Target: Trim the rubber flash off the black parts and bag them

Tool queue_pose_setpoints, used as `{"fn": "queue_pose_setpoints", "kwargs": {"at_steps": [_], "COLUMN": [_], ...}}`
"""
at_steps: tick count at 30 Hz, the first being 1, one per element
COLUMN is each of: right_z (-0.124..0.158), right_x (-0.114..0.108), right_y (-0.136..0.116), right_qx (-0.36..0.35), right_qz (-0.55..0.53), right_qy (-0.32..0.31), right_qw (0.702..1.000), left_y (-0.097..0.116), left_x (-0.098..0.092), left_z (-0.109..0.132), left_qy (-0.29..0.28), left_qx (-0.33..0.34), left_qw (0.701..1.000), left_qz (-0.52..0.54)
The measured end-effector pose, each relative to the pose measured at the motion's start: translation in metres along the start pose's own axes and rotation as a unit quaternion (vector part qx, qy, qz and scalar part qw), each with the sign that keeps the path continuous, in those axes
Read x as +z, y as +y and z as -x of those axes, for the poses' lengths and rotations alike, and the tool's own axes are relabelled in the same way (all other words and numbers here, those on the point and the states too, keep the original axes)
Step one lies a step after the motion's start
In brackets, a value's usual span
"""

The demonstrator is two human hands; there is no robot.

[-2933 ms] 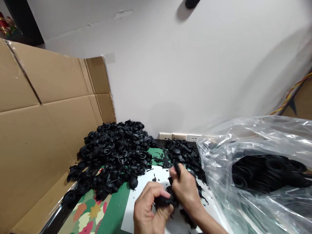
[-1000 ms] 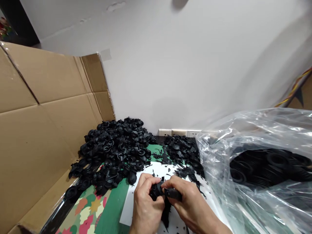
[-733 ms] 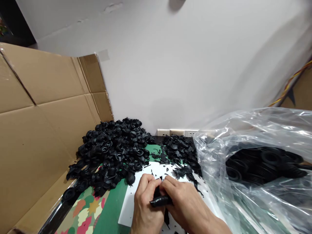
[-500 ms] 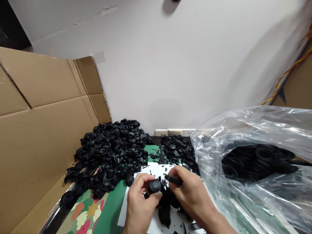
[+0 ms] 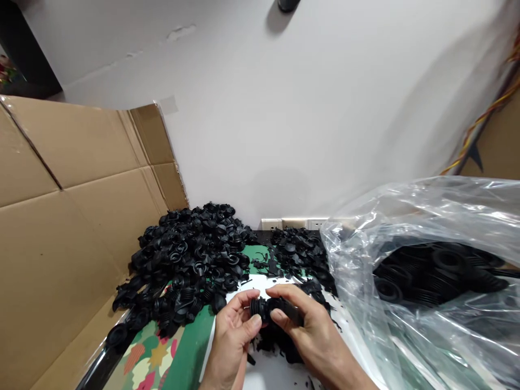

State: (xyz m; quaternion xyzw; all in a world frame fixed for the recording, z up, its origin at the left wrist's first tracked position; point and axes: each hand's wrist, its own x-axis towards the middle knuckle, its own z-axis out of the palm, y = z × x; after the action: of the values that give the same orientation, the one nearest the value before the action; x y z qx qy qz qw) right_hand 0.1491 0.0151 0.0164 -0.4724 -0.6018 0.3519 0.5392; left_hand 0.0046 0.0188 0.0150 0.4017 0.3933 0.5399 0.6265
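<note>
Between the fingers and thumb of my left hand [image 5: 233, 330] is a small black rubber bellows [image 5: 258, 307], its ribbed side showing. My right hand [image 5: 309, 327] is closed, with thumb and forefinger at the right end of the bellows. A dark elongated object [image 5: 293, 312] lies within the right hand; its kind cannot be made out. Below the hands, black rubber scraps [image 5: 276, 338] lie on a white sheet [image 5: 264, 374].
A large heap of black rubber bellows [image 5: 190, 254] rises at left beside a cardboard box [image 5: 97, 179]. A smaller pile of black scraps [image 5: 298, 249] is behind the hands. At right, a clear plastic bag [image 5: 353, 260] holds black ribbed parts [image 5: 434, 271]. Wall sockets [image 5: 272, 223] sit behind.
My right hand has moved left against the bellows; before, it was apart from it. The bellows has turned from showing its smooth round end to showing its ribs. The camera view has shifted slightly.
</note>
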Motion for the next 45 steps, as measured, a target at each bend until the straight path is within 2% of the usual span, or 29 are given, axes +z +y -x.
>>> {"fn": "queue_pose_setpoints", "kwargs": {"at_steps": [4,7,10,14,18,21,26,31,35,37,41,45], "right_z": [0.002,0.004,0.004,0.003,0.004,0.004,0.004,0.004,0.007,0.008,0.004,-0.007], "right_x": [0.004,0.003,0.004,0.007,0.009,0.01,0.011,0.013,0.016,0.019,0.02,0.004], "right_y": [0.004,0.006,0.005,0.003,0.008,0.012,0.011,0.014,0.019,0.02,0.023,0.033], "right_qx": [0.006,0.047,0.089,0.115,0.165,0.17,0.159,0.162,0.209,0.227,0.219,0.211], "right_qz": [0.001,0.015,-0.009,-0.08,-0.128,-0.127,-0.137,-0.165,-0.198,-0.198,-0.172,-0.123], "right_qy": [-0.001,0.012,-0.003,-0.026,-0.042,-0.041,-0.063,-0.03,0.0,0.014,0.052,0.127], "right_qw": [1.0,0.999,0.996,0.99,0.977,0.976,0.976,0.972,0.958,0.953,0.959,0.961], "left_y": [-0.004,-0.005,-0.006,-0.007,-0.007,-0.007,-0.004,-0.001,-0.006,-0.01,-0.013,-0.005], "left_x": [0.001,0.003,0.004,0.001,-0.005,-0.005,0.002,0.006,0.002,0.001,0.003,0.004], "left_z": [0.001,0.002,0.003,0.002,0.0,-0.001,-0.002,0.003,0.005,0.004,0.001,0.0], "left_qy": [0.017,0.028,0.027,0.02,-0.017,-0.031,-0.006,-0.034,-0.044,-0.033,-0.017,0.01], "left_qx": [0.035,0.054,0.057,0.057,0.054,0.037,0.037,0.082,0.085,0.07,0.035,-0.023], "left_qw": [0.999,0.997,0.997,0.995,0.986,0.987,0.988,0.965,0.95,0.956,0.978,0.994], "left_qz": [-0.035,-0.053,-0.053,-0.083,-0.157,-0.155,-0.148,-0.246,-0.298,-0.283,-0.203,-0.104]}}
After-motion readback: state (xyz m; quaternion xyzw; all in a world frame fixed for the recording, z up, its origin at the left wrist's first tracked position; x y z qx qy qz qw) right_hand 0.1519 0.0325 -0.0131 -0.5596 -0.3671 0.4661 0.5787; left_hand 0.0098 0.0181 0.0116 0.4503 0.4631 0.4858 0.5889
